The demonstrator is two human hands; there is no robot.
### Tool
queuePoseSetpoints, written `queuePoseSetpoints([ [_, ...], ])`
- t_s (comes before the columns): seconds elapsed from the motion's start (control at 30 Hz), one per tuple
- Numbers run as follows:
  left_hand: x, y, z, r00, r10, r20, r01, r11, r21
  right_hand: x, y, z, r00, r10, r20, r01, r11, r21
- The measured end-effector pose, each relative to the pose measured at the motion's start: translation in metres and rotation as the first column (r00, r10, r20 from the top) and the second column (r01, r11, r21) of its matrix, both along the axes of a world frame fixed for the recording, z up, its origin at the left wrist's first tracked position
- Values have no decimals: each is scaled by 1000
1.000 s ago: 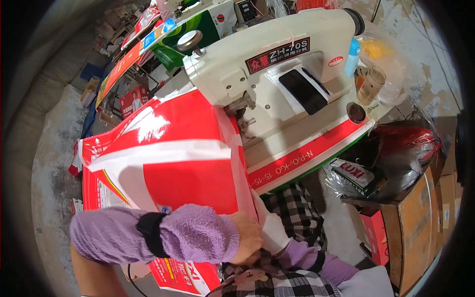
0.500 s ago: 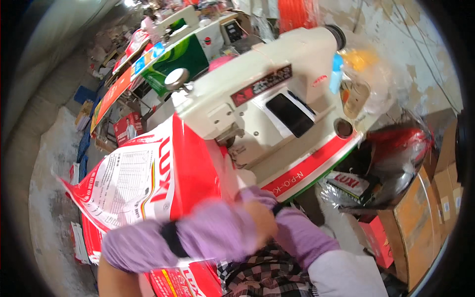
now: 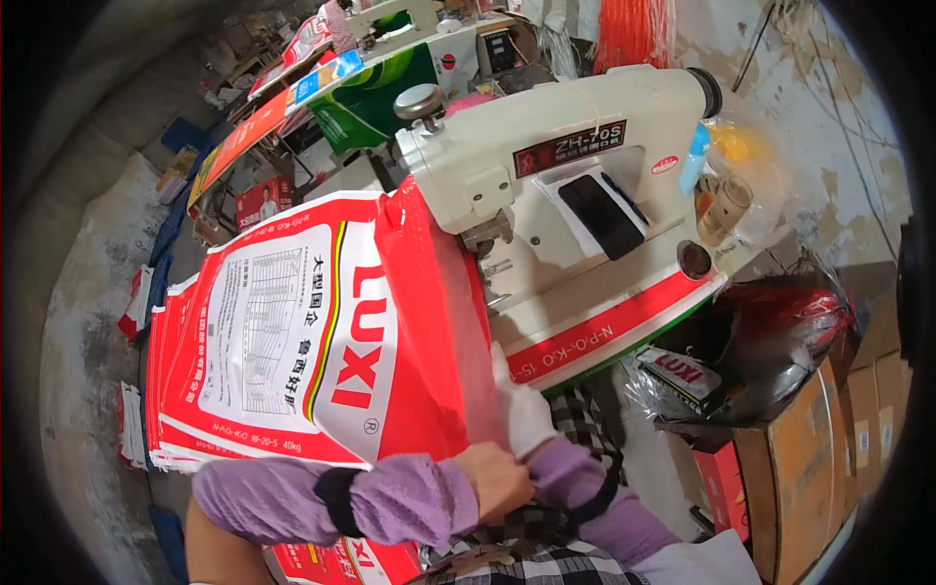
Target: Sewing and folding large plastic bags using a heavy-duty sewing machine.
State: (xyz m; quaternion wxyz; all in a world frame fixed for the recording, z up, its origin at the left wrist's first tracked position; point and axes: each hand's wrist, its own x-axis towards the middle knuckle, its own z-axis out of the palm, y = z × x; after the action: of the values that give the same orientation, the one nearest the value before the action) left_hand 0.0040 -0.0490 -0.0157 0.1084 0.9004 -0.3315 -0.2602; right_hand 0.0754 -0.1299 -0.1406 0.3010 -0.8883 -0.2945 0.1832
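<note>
A red and white woven sack (image 3: 263, 322) lies across in front of me, its red right edge (image 3: 429, 263) raised beneath the head of a cream sewing machine (image 3: 487, 166). In a white glove, my right hand (image 3: 525, 405) grips that side of the sack near the machine bed, some fingers hidden behind it. My left hand (image 3: 497, 480), bare and closed, crosses over to the right wrist. Its fingertips touch the glove's cuff and the purple sleeve (image 3: 575, 483); what they pinch is hidden.
More sacks (image 3: 161, 390) are stacked beneath the top one, at left. A black phone (image 3: 600, 214) and pen rest on the machine bed. Cardboard boxes (image 3: 809, 468) and a plastic-wrapped bundle (image 3: 682, 375) stand at right. Another sewing machine (image 3: 390, 24) is farther back.
The sack has swung flatter and more squarely into view, and its red edge stands up. My right glove has come into sight along the sack. My left hand stays at the right wrist.
</note>
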Motion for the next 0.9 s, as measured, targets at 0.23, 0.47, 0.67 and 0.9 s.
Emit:
queuePoseSetpoints([
  [0.23,125,103,124,976,-213,40,156,820,551,36,5,3,992,-42,117,53,995,-90],
  [0.47,2,-16,41,990,53,-127,-7,942,336,118,105,-44,965,204,168,-155,952,-264],
  [0.67,84,186,158,452,265,852,-388,918,-79,114,66,-46,990,14,141,-5,998,-61],
  [0.9,9,503,199,87,332,939,-983,183,26,60,18,51,942,-236,238,-39,627,778],
])
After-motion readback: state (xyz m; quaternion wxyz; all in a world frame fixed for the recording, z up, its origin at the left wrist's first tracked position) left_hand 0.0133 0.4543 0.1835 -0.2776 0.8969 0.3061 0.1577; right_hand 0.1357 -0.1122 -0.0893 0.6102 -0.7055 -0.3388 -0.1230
